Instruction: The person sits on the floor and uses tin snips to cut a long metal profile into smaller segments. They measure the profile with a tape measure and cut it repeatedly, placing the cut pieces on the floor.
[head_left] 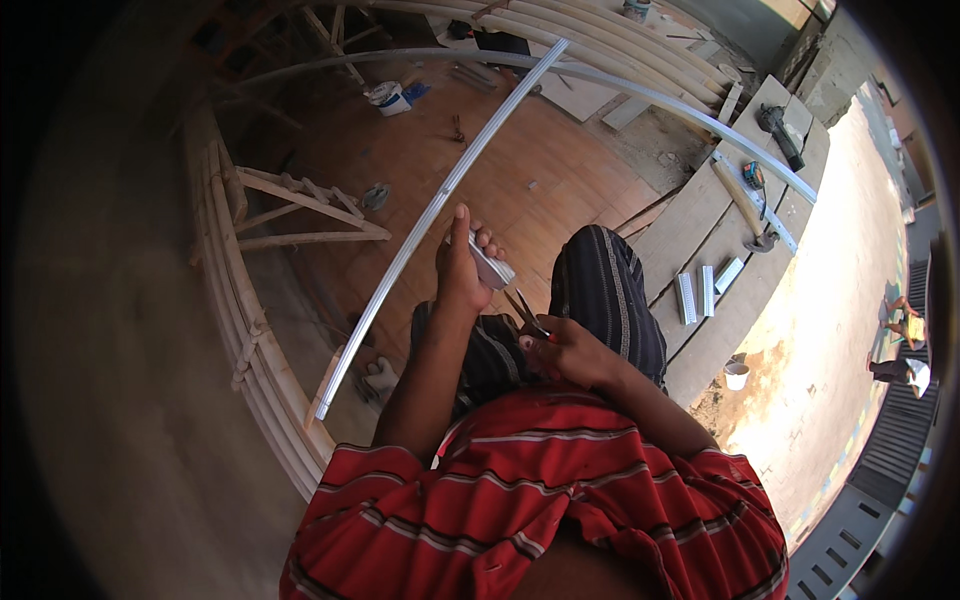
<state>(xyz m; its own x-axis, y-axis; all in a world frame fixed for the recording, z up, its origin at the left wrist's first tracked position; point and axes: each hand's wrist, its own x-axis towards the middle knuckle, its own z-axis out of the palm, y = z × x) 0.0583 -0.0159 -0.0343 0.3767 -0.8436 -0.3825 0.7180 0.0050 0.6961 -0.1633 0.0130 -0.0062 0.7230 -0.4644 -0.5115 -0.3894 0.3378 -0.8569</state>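
Short metal piece (492, 268): silvery grey, straight-edged, partly covered.

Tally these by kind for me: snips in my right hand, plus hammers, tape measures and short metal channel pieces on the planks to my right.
Snips: 1
Hammer: 1
Tape measure: 1
Short metal channel pieces: 3
Total: 6

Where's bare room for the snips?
The snips could go on the bare planks between right knee and hammer, or the mostly bare tiled floor between that knee and the long metal strip. Crowded: the outer planks, with hammer, tape measure, black power tool and three short metal pieces.
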